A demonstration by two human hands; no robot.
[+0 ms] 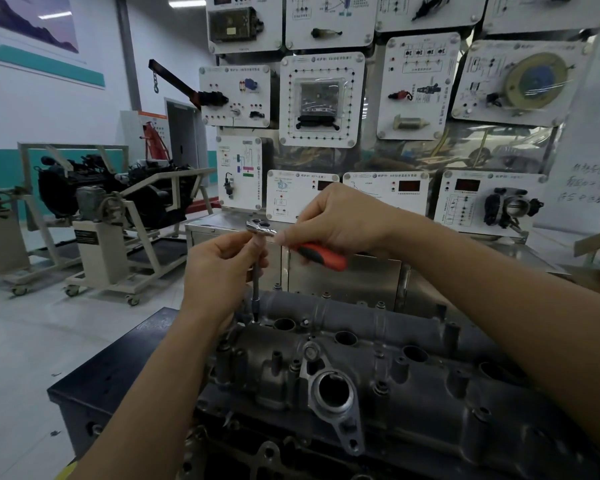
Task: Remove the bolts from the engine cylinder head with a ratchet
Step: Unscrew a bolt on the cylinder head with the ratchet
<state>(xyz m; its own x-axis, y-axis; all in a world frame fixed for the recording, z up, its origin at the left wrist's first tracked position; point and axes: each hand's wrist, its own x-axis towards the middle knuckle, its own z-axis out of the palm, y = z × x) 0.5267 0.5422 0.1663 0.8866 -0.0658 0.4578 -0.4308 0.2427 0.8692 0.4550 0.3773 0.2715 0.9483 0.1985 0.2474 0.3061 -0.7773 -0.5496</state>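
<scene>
The grey engine cylinder head (388,386) lies across the lower middle of the head view. A ratchet (261,228) with a chrome head and a red and black handle (321,255) stands above its far left corner. A long extension bar (256,289) runs straight down from the ratchet head to a bolt (255,320) at that corner. My left hand (219,268) pinches the top of the extension just under the ratchet head. My right hand (340,220) grips the ratchet handle. Another bolt (310,351) shows near the middle of the cylinder head.
The cylinder head rests on a dark workbench (118,368). Behind it stand a steel cabinet (343,282) and a wall of white training panels (323,98). Engines on wheeled stands (101,216) occupy the floor at the left.
</scene>
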